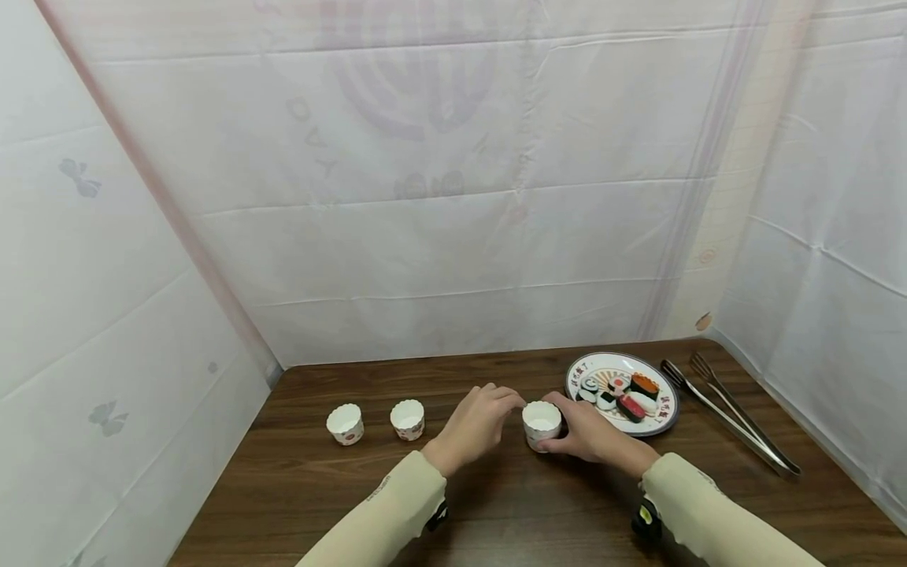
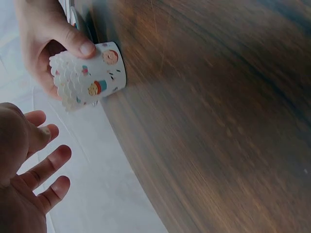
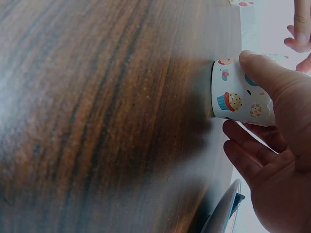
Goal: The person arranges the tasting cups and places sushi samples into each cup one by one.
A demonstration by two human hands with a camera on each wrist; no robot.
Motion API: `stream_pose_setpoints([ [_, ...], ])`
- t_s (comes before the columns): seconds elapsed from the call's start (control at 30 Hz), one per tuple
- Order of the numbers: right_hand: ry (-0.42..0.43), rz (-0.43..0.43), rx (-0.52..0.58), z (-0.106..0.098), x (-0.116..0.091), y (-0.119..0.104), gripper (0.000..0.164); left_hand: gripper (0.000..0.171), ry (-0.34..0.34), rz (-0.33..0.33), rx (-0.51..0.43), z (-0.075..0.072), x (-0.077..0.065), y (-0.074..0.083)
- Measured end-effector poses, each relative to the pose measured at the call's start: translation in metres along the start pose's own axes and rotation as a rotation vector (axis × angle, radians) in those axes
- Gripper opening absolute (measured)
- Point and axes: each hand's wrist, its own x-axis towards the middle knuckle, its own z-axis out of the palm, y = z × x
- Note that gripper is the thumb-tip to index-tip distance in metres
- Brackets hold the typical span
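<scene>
White cup [image 1: 541, 425] gripped by right hand [image 1: 584, 432]; left hand [image 1: 477, 424] nearby, loosely bent

A white cup [image 1: 542, 424] (scallop-rimmed, cupcake-printed) stands upright on the brown table [image 1: 531, 520]

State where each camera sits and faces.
Head: on the head, looking forward and down at the table; shows both sleeves, left grip, right grip.
Left wrist: on that wrist, looking over table and patterned cup; both grips show.
Right wrist: on that wrist, looking over table and cup; both grips show, left partly.
Wrist views share the right grip holding the cup.
</scene>
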Motion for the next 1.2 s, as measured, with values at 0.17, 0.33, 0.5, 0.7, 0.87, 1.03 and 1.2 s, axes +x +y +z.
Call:
stream_pose_setpoints([
  [0.17,0.002,-0.002,-0.010,0.000,0.000,-0.001,0.063,0.042,-0.048,-0.006,0.007,0.002,0.005,0.007],
  [0.33,0.008,0.006,-0.012,0.000,0.000,-0.001,0.061,0.034,-0.088,-0.004,-0.026,0.005,0.007,0.013],
  [0.5,-0.003,0.014,-0.007,-0.002,0.000,-0.002,0.061,0.026,-0.121,0.001,-0.051,0.008,0.008,0.015],
  [0.7,-0.004,0.015,-0.012,-0.002,0.000,-0.002,0.061,0.023,-0.125,0.013,-0.057,0.010,0.007,0.014],
  [0.87,0.005,0.000,-0.019,-0.001,0.000,-0.002,0.061,0.021,-0.122,0.025,-0.038,0.011,0.005,0.014],
  [1.03,0.007,0.002,-0.018,-0.001,0.000,-0.001,0.061,0.016,-0.120,0.025,-0.020,0.011,0.006,0.015],
  [1.2,0.002,0.016,-0.013,-0.001,0.000,-0.002,0.062,0.010,-0.132,0.024,0.017,0.011,0.009,0.016],
])
